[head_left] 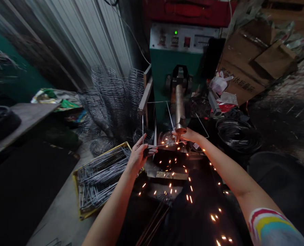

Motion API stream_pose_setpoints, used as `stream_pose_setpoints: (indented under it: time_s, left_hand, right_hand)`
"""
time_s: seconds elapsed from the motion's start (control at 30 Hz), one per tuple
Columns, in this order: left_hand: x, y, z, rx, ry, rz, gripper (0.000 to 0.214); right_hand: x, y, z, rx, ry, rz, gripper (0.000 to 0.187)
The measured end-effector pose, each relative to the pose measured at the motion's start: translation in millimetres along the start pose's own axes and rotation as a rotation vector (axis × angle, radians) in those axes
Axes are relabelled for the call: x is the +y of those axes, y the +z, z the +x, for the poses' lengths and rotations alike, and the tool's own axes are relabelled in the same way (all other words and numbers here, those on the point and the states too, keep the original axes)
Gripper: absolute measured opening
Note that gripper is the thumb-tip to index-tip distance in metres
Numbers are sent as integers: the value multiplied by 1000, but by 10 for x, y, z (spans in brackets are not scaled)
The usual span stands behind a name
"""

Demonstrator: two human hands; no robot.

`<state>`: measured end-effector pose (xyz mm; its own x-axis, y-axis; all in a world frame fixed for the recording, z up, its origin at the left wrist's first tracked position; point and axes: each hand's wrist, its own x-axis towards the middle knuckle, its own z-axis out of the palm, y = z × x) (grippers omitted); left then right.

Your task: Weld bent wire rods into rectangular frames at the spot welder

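Note:
My left hand (pixel 137 153) is closed around the left corner of a bent thin metal wire frame (pixel 143 128). My right hand (pixel 190 135) is partly hidden behind the metal electrode arm (pixel 179 104) of a green spot welder (pixel 159 78). Its fingers appear wrapped on the wire near the tip, including a thin rod rising behind. The frame's front wire passes under the electrode tip, where orange sparks (pixel 177 143) fly off and fall towards my lap.
A yellow crate (pixel 77 191) of cut wire rods stands at left on the floor. Behind it are stacked wire baskets (pixel 113 99). Black wire coils (pixel 237 135) and a cardboard box (pixel 241 65) are at right. A grey bar (pixel 145 95) juts out beside the welder.

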<state>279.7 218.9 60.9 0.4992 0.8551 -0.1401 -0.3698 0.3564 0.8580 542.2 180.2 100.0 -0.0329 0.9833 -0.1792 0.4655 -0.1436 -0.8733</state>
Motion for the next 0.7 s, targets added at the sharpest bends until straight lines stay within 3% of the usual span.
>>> stream_pose_setpoints:
  time_s: [0.13,0.23,0.3,0.4,0.47,0.57,0.63,0.7]
  left_hand:
    - [14,7,12,-24,3,-28,79]
    - [46,43,-38,1,-1,-49,80]
    - [51,51,-155,12,0,-59,82]
    - [-44,-7,-498,-11,-24,-70,84]
    - [-196,-113,-812,-53,-93,-57,86]
    - [-484,-361,-1261,-126,-217,-38,91]
    - [-622,-533,-1438,-137,-273,-33,95]
    - [-640,-649,-1457,-95,-315,-23,94]
  right_hand:
    - [-52,-99,-47,168,-47,-315,24]
    - [-46,-293,-250,516,50,-674,28]
    - [27,-411,-480,694,191,-728,35]
    - [257,-405,-957,642,310,-601,28]
    - [466,-213,-1359,580,310,-472,31]
    - [776,324,-2033,523,308,-53,41]
    - [928,758,-2456,494,323,126,42]
    - [1023,1158,-2803,447,322,220,36]
